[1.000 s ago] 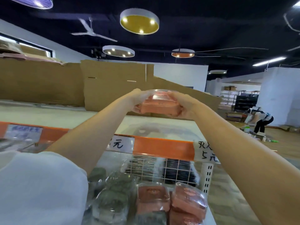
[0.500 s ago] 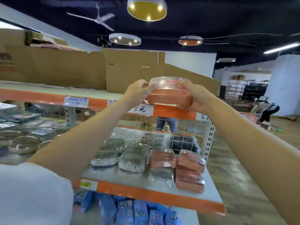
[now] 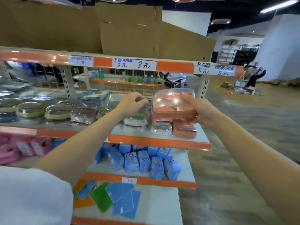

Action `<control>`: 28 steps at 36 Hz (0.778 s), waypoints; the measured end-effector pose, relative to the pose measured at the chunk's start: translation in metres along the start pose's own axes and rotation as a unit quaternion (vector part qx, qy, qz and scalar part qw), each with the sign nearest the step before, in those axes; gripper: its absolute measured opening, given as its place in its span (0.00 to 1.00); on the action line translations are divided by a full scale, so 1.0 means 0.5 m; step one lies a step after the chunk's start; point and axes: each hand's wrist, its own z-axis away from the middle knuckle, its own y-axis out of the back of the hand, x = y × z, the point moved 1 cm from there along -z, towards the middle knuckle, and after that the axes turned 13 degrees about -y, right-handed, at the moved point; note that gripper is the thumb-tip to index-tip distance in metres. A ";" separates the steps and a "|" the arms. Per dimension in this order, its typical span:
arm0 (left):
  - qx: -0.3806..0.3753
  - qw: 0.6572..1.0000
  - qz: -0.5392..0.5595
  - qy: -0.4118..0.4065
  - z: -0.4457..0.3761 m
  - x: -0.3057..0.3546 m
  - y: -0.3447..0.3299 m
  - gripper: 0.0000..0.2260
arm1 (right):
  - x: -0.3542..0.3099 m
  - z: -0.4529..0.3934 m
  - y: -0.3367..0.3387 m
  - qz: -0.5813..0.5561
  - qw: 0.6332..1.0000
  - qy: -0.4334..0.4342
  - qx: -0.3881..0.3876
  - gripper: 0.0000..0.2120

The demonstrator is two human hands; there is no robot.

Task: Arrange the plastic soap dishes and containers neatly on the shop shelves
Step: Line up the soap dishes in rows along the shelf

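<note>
The person wears a plain white short-sleeved top, its loose cloth sleeve [image 3: 32, 195] ending above the left elbow; both forearms are bare, and the left hand [image 3: 132, 102] and right hand [image 3: 200, 111] carry no gloves, rings or watch

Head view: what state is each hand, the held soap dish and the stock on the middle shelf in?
Orange soap dish: clear lid closed, held level above the shelf's right end.
Right hand: fingers gripping the dish's right side.
Left hand: off the dish, fingers curled; whether it holds anything cannot be told.
Orange dishes on shelf: stacked, wrapped in film.
Clear dish: wrapped, resting on the shelf.
Oval dishes: in a row, lids on.
</note>
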 end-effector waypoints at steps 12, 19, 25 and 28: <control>-0.072 0.996 -0.028 0.037 -0.010 -0.073 -0.114 0.05 | 0.169 -0.092 0.046 -0.092 0.995 -0.047 0.016 0.18; -0.098 0.992 -0.064 0.046 -0.067 -0.094 -0.170 0.09 | 0.193 -0.194 0.069 -0.078 0.993 -0.088 0.001 0.15; -0.114 0.987 -0.108 0.032 -0.115 -0.127 -0.201 0.05 | 0.158 -0.286 0.073 -0.094 0.993 -0.062 -0.026 0.22; -0.137 0.982 -0.123 0.029 -0.128 -0.151 -0.216 0.04 | 0.155 -0.330 0.064 -0.077 0.995 -0.066 -0.024 0.31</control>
